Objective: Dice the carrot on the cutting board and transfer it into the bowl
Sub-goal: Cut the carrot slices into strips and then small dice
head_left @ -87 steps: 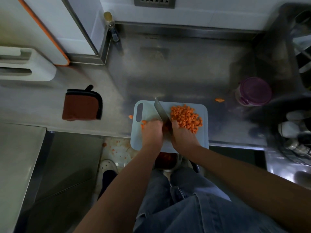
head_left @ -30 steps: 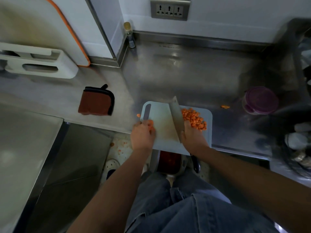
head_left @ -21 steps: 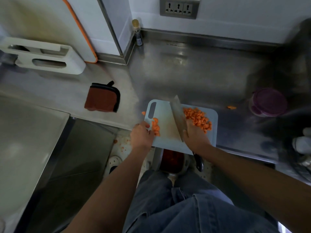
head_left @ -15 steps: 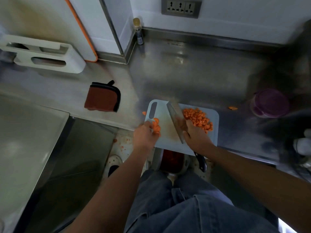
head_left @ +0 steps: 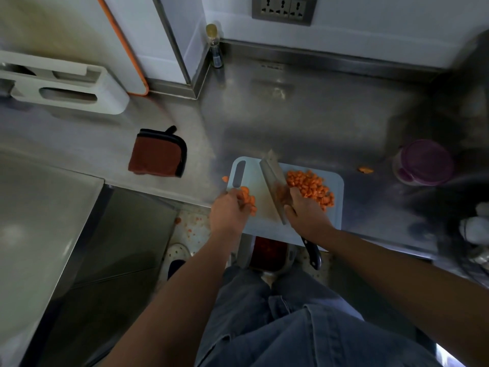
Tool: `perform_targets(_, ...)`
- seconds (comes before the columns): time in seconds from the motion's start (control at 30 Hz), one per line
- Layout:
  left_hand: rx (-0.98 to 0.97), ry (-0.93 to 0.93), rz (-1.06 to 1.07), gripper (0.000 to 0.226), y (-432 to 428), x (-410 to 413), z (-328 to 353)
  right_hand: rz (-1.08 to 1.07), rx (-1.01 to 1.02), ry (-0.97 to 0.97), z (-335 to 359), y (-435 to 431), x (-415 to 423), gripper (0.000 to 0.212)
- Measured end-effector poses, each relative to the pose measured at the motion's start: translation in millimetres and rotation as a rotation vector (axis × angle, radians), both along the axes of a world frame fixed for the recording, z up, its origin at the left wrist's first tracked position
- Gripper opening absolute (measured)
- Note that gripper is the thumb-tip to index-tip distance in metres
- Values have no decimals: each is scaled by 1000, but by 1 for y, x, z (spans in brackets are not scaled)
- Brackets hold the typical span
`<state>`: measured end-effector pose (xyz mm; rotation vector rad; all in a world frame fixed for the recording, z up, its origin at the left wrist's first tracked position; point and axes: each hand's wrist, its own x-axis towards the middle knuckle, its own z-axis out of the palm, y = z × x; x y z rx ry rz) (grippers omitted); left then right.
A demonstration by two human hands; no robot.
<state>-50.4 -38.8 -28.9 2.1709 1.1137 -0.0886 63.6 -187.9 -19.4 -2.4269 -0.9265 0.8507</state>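
A pale blue cutting board (head_left: 336,215) lies at the counter's front edge. A heap of diced carrot (head_left: 309,186) covers its right half. My right hand (head_left: 307,213) grips the cleaver, whose blade (head_left: 271,178) stands slanted across the board's middle, left of the heap; the black handle end (head_left: 313,254) sticks out behind my wrist. My left hand (head_left: 230,210) curls its fingers over a small cluster of carrot pieces (head_left: 248,198) on the board's left side. A metal bowl (head_left: 244,250) with orange contents sits below the board's front edge, partly hidden.
A brown pot holder (head_left: 158,152) lies to the left on the steel counter. A purple-lidded container (head_left: 426,162) stands at right, with a stray carrot bit (head_left: 365,170) near it. Another bit (head_left: 225,178) lies off the board's left edge. Carrot scraps dot the floor (head_left: 190,223).
The cleaver swept the diced carrot to the board's right side, then came back toward the middle. My left hand drew a small cluster of pieces together on the left.
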Motion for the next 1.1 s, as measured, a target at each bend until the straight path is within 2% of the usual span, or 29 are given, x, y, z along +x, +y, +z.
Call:
perform_targets(0.1, -7, -31, 6, 27, -3, 5, 1, -2, 6, 5, 1, -2, 0, 19)
perform_targets(0.17, -1, -19, 23, 31, -2, 8, -1, -2, -2, 3, 1, -3, 1, 22)
perform_targets(0.3, -53, -11, 62, 21, -1, 13, -5, -18, 1, 8, -1, -4, 2, 25)
perform_targets(0.5, -65, -91, 59, 8, 0, 13, 2, -34, 20, 14, -2, -7, 6, 17)
perform_targets(0.8, 93, -30, -32, 14, -1, 14, -4, -43, 38, 1, -6, -9, 6, 24)
perform_targets(0.9, 180, -15, -148, 9, -2, 15, 1, -44, 35, 6, -8, -10, 7, 22)
perform_targets(1.1, 176, 54, -186, 13, -4, 23, 3, -37, 32, 4, -10, -13, 7, 23)
